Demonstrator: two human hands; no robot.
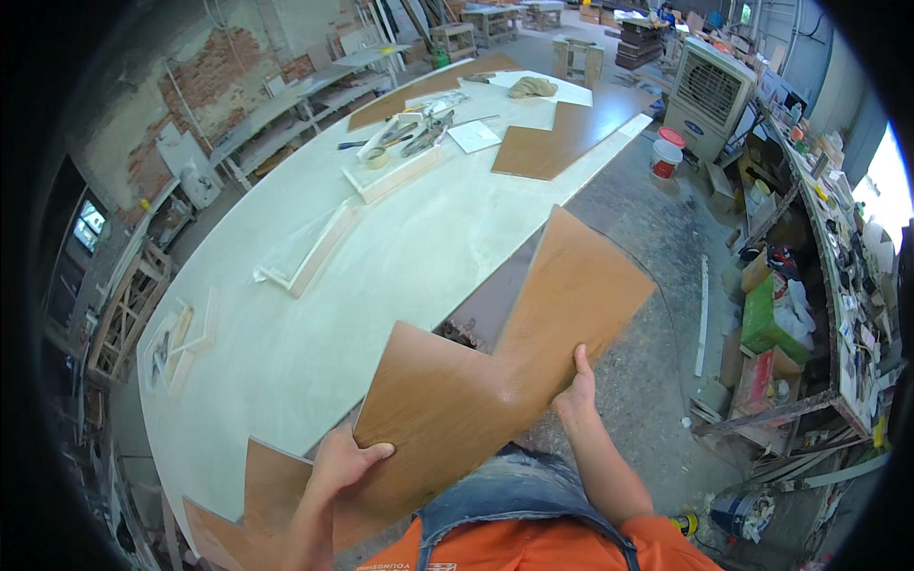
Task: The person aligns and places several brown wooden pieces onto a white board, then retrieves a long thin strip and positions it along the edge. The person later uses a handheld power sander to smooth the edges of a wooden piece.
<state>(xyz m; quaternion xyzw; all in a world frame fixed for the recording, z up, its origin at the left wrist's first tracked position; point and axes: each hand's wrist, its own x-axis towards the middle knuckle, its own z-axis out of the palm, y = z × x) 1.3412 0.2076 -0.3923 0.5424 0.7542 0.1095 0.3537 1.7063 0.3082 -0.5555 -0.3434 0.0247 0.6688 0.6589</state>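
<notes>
A brown notched panel (514,381) with a smooth face is held tilted in front of me, off the near edge of the large white table (447,247). My left hand (347,459) grips its left edge, thumb lying on the face. On the right edge, my right hand (576,392) is closed with its thumb up along the rim; its other fingers are hidden behind the panel. Another brown panel (271,481) with a stepped edge lies at the table's near left end, beside my left forearm.
A brown panel (562,143) lies at the table's far end near a crumpled cloth (531,88). White trays, one with tools (395,157), sit mid-table. At right stand an air cooler (712,86), a red-lidded bucket (666,157) and a cluttered bench (838,285). A cable runs across the floor.
</notes>
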